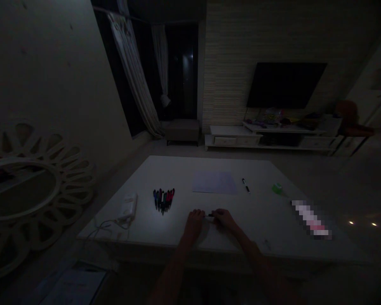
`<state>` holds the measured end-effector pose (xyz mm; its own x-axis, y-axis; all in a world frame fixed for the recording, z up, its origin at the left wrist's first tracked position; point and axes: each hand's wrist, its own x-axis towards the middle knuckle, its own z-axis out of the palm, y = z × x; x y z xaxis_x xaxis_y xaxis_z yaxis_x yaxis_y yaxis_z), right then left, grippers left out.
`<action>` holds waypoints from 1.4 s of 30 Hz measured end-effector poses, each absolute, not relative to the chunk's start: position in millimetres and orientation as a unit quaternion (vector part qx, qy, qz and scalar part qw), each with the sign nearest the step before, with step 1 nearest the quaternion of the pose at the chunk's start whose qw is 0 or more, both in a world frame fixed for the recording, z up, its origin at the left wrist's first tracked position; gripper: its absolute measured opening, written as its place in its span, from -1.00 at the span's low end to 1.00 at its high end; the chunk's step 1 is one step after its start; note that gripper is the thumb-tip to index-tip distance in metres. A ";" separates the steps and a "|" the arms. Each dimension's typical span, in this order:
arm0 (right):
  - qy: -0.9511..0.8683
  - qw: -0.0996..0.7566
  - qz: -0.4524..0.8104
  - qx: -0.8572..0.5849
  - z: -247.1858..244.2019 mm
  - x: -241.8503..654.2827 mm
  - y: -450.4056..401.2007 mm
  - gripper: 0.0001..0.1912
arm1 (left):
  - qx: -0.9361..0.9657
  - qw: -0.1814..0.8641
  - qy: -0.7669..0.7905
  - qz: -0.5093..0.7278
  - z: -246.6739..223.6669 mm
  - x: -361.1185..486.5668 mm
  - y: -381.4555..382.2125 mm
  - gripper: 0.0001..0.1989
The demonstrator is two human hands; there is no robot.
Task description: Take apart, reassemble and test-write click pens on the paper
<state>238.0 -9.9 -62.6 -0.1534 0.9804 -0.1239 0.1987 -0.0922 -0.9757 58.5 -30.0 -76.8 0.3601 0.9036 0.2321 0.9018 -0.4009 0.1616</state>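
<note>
Maybe the pen point(210, 215), between the left hand point(195, 217) and right hand point(222, 217), could slip and roll off the worktop's point(257, 218) near side if held loosely: the right one pinches it, but I cannot tell if the left one does.

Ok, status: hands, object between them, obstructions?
Left hand, right hand at opposite ends of slim object. Pens bunched left, paper beyond; neither in the way.

On table point(257, 220): pen cluster point(164, 200) left of paper point(214, 183) | lone pen point(246, 186) right | low cabinet point(227, 130) behind table
</note>
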 end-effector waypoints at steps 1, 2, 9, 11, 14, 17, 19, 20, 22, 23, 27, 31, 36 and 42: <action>-0.563 0.389 0.508 -0.523 -62.6 238.5 -10.2 -0.49 | 0.824 0.003 0.548 0.143 -77.1 58.3 -29.9 -0.83; -0.567 0.398 0.503 -0.517 -62.9 239.1 -10.4 -0.51 | 0.824 0.002 0.548 0.144 -77.3 58.0 -29.7 -0.82; -0.571 0.394 0.514 -0.505 -69.5 240.7 -9.8 -0.50 | 0.824 -0.001 0.548 0.143 -76.8 58.4 -29.5 -0.82; -0.565 0.396 0.517 -0.507 -70.8 239.9 -9.3 -0.50 | 0.823 0.003 0.549 0.146 -75.8 58.9 -29.8 -0.83; -0.565 0.377 0.519 -0.520 -71.9 239.2 -9.0 -0.48 | 0.825 0.000 0.546 0.146 -75.2 58.8 -30.1 -0.84; -0.573 0.402 0.500 -0.510 -71.9 238.8 -9.5 -0.52 | 0.825 -0.004 0.546 0.144 -75.5 58.2 -30.4 -0.82; -0.564 0.404 0.502 -0.517 -71.2 238.5 -10.1 -0.50 | 0.826 -0.003 0.545 0.144 -75.8 57.8 -30.5 -0.81; -0.562 0.397 0.506 -0.521 -70.7 238.4 -10.4 -0.48 | 0.827 -0.001 0.544 0.142 -75.8 57.7 -30.5 -0.81; -0.571 0.393 0.505 -0.515 -69.5 238.6 -10.5 -0.48 | 0.826 0.003 0.546 0.139 -75.8 57.7 -30.4 -0.81; -0.578 0.398 0.500 -0.508 -69.1 238.8 -10.4 -0.50 | 0.825 0.003 0.548 0.139 -75.8 57.7 -30.3 -0.81; -0.574 0.393 0.503 -0.514 -69.6 240.7 -9.6 -0.49 | 0.825 0.002 0.548 0.141 -76.0 57.9 -29.9 -0.82; -0.581 0.395 0.503 -0.504 -70.5 241.9 -9.6 -0.50 | 0.822 -0.002 0.549 0.148 -76.9 57.7 -30.1 -0.83; -0.566 0.369 0.533 -0.509 -68.1 242.0 -10.1 -0.44 | 0.823 0.003 0.549 0.143 -73.4 58.6 -31.2 -0.81; -0.537 0.381 0.545 -0.519 -67.4 242.0 -9.9 -0.46 | 0.821 0.010 0.554 0.135 -67.8 59.7 -32.9 -0.79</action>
